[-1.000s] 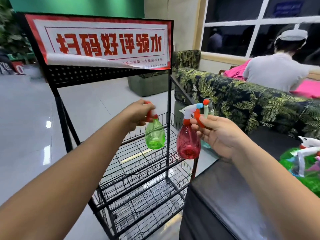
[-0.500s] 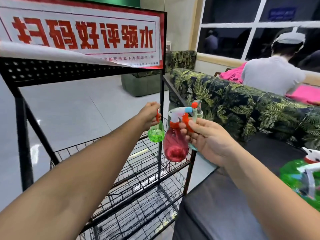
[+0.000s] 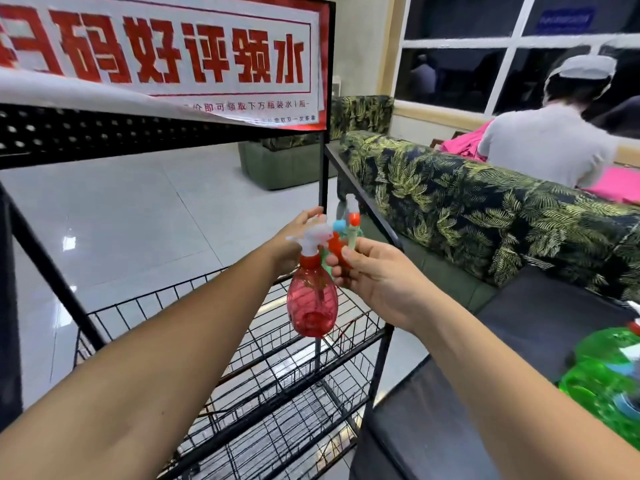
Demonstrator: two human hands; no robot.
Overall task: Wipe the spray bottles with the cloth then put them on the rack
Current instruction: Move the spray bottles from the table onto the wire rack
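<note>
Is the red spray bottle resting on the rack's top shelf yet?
No, the red spray bottle hangs in the air from the right hand's fingers, not set down on the black wire rack.

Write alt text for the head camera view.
A person's right hand holds a red spray bottle by its trigger above a black wire rack; the left hand is just behind it. A red-and-white sign tops the rack, and a leaf-patterned sofa stands to the right.

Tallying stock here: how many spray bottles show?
4 at least: red bottle and pale bottle in right hand, two green bottles at right edge; left hand may hide another.
</note>
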